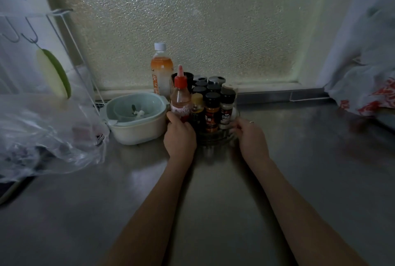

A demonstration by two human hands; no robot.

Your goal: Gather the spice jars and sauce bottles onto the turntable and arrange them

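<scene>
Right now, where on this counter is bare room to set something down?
Bare steel counter lies right of the turntable, up to the white bag, and near the viewer around both forearms. Crowded: the bowl, orange bottle and clear plastic bag on the left.

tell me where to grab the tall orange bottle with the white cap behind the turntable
Take the orange bottle by its upper body or neck below the white cap, coming from above and the left. It stands upright against the window, the bowl masks its base, and the red-capped sauce bottle on the turntable crowds its right side.
</scene>
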